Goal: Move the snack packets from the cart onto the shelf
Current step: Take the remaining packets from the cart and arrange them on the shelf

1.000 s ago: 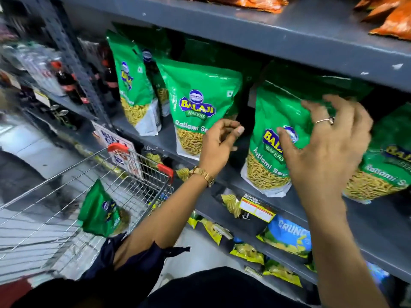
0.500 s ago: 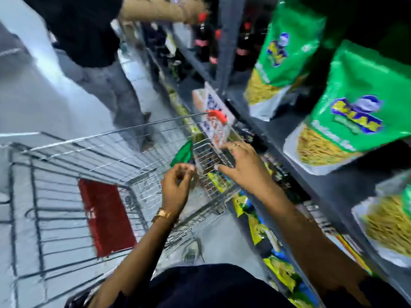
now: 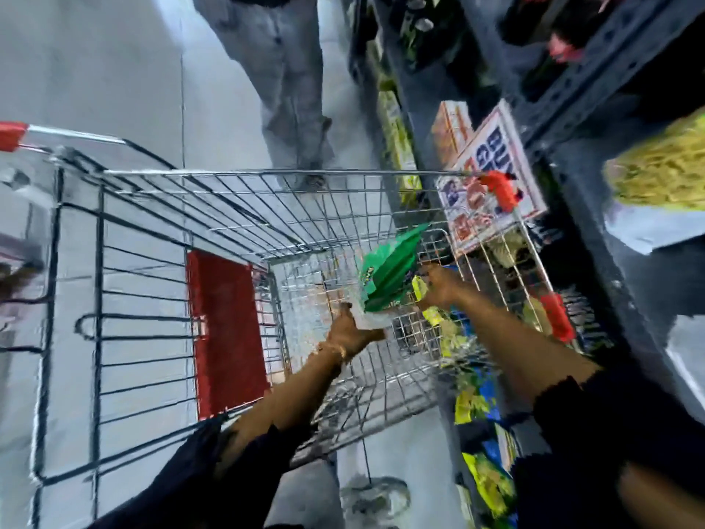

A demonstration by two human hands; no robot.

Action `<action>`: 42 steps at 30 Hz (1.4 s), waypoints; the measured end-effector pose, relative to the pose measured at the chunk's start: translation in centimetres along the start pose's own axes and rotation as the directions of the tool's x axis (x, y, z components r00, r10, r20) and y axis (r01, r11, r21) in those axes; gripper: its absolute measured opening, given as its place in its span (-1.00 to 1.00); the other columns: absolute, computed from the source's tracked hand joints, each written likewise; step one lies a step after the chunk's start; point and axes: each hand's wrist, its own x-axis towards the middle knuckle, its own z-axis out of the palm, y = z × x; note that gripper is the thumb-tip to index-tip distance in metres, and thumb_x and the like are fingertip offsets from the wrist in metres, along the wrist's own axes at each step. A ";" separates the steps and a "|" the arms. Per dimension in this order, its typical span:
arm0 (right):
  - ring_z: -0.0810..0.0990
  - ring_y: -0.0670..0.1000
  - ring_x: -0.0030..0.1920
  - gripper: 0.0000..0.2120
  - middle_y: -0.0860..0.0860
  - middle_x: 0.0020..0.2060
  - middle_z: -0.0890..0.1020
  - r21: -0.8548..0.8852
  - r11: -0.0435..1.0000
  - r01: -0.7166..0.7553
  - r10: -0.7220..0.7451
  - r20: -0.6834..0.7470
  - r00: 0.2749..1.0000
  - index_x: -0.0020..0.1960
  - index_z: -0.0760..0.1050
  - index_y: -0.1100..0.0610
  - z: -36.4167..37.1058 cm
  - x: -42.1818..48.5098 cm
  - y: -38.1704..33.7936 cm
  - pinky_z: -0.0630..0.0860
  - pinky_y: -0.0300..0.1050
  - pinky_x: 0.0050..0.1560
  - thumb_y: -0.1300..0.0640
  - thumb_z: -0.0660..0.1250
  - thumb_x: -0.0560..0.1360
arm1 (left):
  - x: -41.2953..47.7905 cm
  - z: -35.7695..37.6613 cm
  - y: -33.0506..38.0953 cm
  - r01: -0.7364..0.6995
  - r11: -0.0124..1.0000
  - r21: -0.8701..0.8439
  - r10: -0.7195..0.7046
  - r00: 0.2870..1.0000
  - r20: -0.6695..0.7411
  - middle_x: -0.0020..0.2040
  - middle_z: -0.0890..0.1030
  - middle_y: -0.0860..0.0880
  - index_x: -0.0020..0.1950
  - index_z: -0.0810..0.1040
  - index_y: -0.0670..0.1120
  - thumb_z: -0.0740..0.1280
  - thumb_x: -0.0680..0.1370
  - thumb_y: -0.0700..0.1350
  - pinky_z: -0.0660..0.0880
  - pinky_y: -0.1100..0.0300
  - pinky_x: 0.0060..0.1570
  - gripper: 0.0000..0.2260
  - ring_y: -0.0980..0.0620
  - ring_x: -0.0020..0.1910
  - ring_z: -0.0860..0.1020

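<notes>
Hands (image 3: pixel 353 332) (image 3: pixel 438 286) grip green packet (image 3: pixel 387 276) — inside cart (image 3: pixel 244 208).

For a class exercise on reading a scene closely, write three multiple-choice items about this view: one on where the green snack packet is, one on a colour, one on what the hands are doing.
1. Where is the green snack packet?
A. inside the wire cart
B. on the floor
C. on the top shelf

2. What colour is the flat panel in the cart?
A. blue
B. red
C. yellow

3. What are the left hand and right hand doing?
A. resting on the cart handle
B. hanging at the person's sides
C. reaching into the cart at the packet

Answers: 1 A, wire walls surround it; 2 B, it shows red; 3 C, both hands meet the packet's edges.
</notes>
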 end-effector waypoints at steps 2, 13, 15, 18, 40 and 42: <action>0.49 0.25 0.31 -0.34 0.28 0.33 0.49 -0.055 0.998 0.007 -0.007 0.015 1.000 0.43 0.30 0.31 0.2 1.6 0.7 0.45 -0.03 0.22 0.32 0.47 0.40 | 1.2 1.2 -0.1 -0.033 0.997 -0.063 0.031 0.999 -0.038 0.40 0.40 -0.22 0.44 0.20 -0.27 0.53 0.39 -0.23 0.35 0.36 0.10 -0.26 -0.15 0.37 0.41; 0.58 0.17 0.17 -0.44 0.27 0.19 0.58 0.189 0.982 0.018 -0.035 0.085 0.996 0.30 0.42 0.33 0.7 9.7 1.0 0.56 -0.30 -0.08 0.50 0.42 0.33 | 8.1 3.6 -1.9 -0.032 0.904 -0.425 -0.070 0.973 -0.222 0.05 0.61 -0.04 0.11 0.49 0.04 0.56 0.25 -0.19 0.52 -0.27 0.14 -0.51 -0.08 0.04 0.56; 0.53 0.04 0.08 -0.41 0.18 0.12 0.60 0.250 0.968 0.001 -0.046 0.175 0.983 0.31 0.40 0.35 1.2 10.1 0.8 0.46 -0.54 -0.35 0.56 0.42 0.31 | 8.6 2.9 -1.9 -0.024 0.913 -0.408 -0.075 0.971 -0.226 0.04 0.60 -0.03 0.01 0.53 0.09 0.55 0.28 -0.20 0.52 -0.26 0.17 -0.60 -0.09 0.09 0.57; 0.54 0.10 0.24 -0.34 0.12 0.18 0.59 0.331 0.944 0.005 -0.079 0.211 0.974 0.35 0.38 0.30 1.9 9.6 0.6 0.54 -0.32 0.07 0.47 0.50 0.30 | 9.0 1.6 -2.1 -0.027 0.954 -0.297 -0.043 0.974 -0.224 0.08 0.61 -0.13 0.20 0.54 -0.10 0.53 0.37 -0.23 0.55 -0.20 0.15 -0.57 -0.16 0.12 0.58; 0.69 -0.23 -0.02 -0.43 -0.26 -0.13 0.72 0.730 0.423 0.536 0.157 -0.642 0.750 -0.03 0.56 -0.07 -1.1 -15.0 2.9 0.62 -0.27 -0.02 0.33 0.67 0.10 | -7.9 -2.7 13.8 -0.661 0.664 0.349 0.627 0.747 0.222 -0.32 0.60 0.01 -0.31 0.56 -0.04 0.34 0.50 -0.02 0.59 -0.20 -0.09 -0.79 -0.18 -0.22 0.64; 0.68 -0.30 -0.07 -0.46 -0.33 -0.19 0.70 0.705 0.426 0.567 0.194 -0.683 0.704 -0.05 0.56 -0.08 -1.2 -18.6 3.4 0.60 -0.37 -0.08 0.27 0.67 0.10 | -9.8 -1.7 14.6 -0.690 0.644 0.329 0.637 0.723 0.269 -0.33 0.59 -0.08 -0.35 0.52 -0.05 0.31 0.45 0.14 0.58 -0.26 -0.11 -0.69 -0.24 -0.22 0.63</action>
